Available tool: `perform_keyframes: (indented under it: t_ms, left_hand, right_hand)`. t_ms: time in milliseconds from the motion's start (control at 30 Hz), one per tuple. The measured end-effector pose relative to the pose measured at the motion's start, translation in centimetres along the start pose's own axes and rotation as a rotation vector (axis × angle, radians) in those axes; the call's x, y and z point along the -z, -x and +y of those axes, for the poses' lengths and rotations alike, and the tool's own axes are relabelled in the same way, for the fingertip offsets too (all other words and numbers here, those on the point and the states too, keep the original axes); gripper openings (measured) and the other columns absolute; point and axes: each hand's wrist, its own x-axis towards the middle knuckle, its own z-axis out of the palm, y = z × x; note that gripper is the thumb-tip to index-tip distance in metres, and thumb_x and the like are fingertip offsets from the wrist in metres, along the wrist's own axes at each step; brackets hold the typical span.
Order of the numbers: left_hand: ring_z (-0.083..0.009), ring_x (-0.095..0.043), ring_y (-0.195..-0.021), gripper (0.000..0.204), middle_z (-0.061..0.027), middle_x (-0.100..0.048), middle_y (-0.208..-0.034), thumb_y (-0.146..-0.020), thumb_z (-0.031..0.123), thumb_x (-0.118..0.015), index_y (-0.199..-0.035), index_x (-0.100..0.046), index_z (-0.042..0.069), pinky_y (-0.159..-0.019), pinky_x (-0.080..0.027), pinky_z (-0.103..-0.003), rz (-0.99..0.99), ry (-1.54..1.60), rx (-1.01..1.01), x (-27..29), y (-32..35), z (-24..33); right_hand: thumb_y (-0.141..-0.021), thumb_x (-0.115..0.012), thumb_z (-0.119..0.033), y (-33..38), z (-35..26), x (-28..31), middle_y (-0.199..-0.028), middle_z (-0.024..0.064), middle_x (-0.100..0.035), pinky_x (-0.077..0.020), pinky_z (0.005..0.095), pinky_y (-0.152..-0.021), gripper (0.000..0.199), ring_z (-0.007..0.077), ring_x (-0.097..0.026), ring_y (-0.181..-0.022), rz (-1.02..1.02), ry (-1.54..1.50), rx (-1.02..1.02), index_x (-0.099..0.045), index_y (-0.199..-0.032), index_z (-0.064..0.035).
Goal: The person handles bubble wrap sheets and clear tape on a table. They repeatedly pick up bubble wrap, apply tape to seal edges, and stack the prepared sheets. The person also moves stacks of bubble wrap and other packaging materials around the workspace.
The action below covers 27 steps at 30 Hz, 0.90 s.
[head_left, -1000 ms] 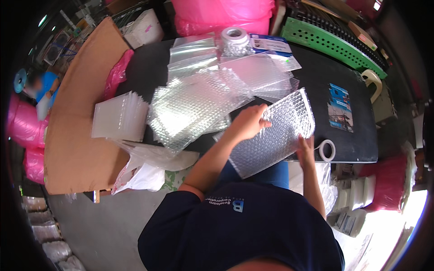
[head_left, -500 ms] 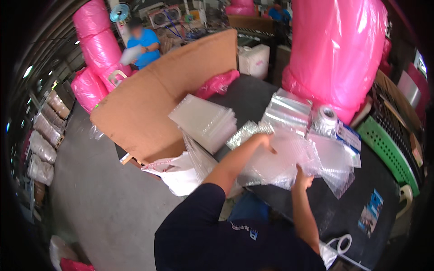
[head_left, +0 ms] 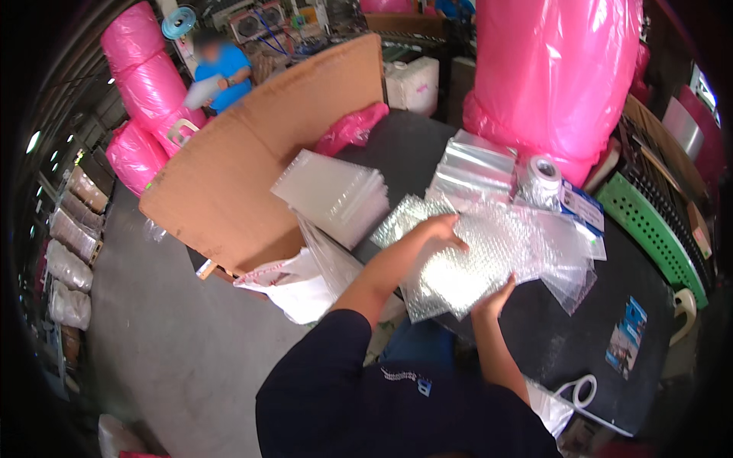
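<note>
Shiny clear bubble wrap pouches (head_left: 481, 248) lie overlapping in front of me at the table's near edge. My left hand (head_left: 441, 230) is on their upper left part, thumb over the top sheet and the other fingers partly hidden. Their lower right edge is pinched in my right hand (head_left: 495, 299), with the thumb pointing up along it. More clear pouches (head_left: 569, 256) spread out to the right, beside my right hand. Left of the pouches stands a neat stack of milky plastic bags (head_left: 332, 195).
Behind the pouches are folded clear film (head_left: 475, 172), a tape roll (head_left: 544, 174) and a large pink-wrapped roll (head_left: 553, 84). A curved cardboard sheet (head_left: 267, 145) borders the table's left side. A white tape ring (head_left: 584, 391) lies near right. A person in blue (head_left: 223, 75) stands beyond.
The top pouch has been shifted and tilted, so its bubbled surface now catches bright light. My right hand has moved slightly left with its edge. The whole view has shifted a little.
</note>
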Motion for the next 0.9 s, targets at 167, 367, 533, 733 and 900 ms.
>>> perform_keyframes:
  t_ms: [167,367,533,733,900]
  left_hand:
    - [-0.0305,-0.045,-0.116,0.102,-0.0225,-0.046,-0.124,-0.051,0.045,-0.083,-0.127,-0.036,-0.005,-0.099,-0.035,-0.033,0.237,0.141,-0.197,1.9,3.5,6.4]
    - [-0.0285,-0.044,-0.116,0.082,-0.0227,-0.045,-0.124,-0.067,0.033,-0.076,-0.128,-0.034,-0.004,-0.098,-0.035,-0.035,0.409,0.334,-0.650,-0.5,10.8,17.3]
    - [-0.0222,-0.047,-0.108,0.073,-0.0145,-0.051,-0.112,-0.066,0.028,-0.078,-0.120,-0.039,-0.001,-0.095,-0.034,-0.033,0.351,0.744,-0.852,-8.3,9.7,21.1]
    - [-0.0271,-0.043,-0.116,0.084,-0.0162,-0.047,-0.122,-0.064,0.030,-0.079,-0.129,-0.034,0.000,-0.097,-0.035,-0.038,0.096,0.660,-0.722,-20.6,6.6,16.4]
    - [-0.0254,-0.048,-0.111,0.055,-0.0133,-0.053,-0.116,-0.068,0.022,-0.076,-0.113,-0.053,0.003,-0.095,-0.036,-0.035,0.207,0.367,-0.633,-10.1,11.7,12.3]
  right_hand:
    - [-0.066,-0.070,0.007,0.0,-2.9,0.6,-0.122,0.0118,-0.044,-0.0355,0.0334,-0.095,0.067,0.0212,-0.043,-0.112,-0.053,0.315,0.350,-0.037,-0.124,-0.0011]
    - [-0.066,-0.069,0.006,3.4,-16.8,3.2,-0.107,0.0101,-0.056,-0.0425,0.0322,-0.086,0.055,0.0191,-0.055,-0.095,-0.236,0.455,0.545,-0.046,-0.115,0.0011]
    - [-0.068,-0.066,0.005,5.1,-23.8,9.8,-0.111,0.0097,-0.053,-0.0409,0.0295,-0.087,0.056,0.0191,-0.052,-0.100,-0.265,0.700,0.717,-0.042,-0.118,0.0005]
    - [-0.058,-0.078,-0.008,3.2,-21.8,22.0,-0.120,0.0094,-0.045,-0.0291,0.0350,-0.099,0.077,0.0222,-0.044,-0.110,-0.116,0.930,0.409,-0.038,-0.123,0.0006]
    - [-0.061,-0.075,-0.011,3.4,-21.1,24.5,-0.115,0.0096,-0.047,-0.0311,0.0332,-0.095,0.069,0.0213,-0.045,-0.105,-0.058,0.915,0.299,-0.041,-0.121,0.0007]
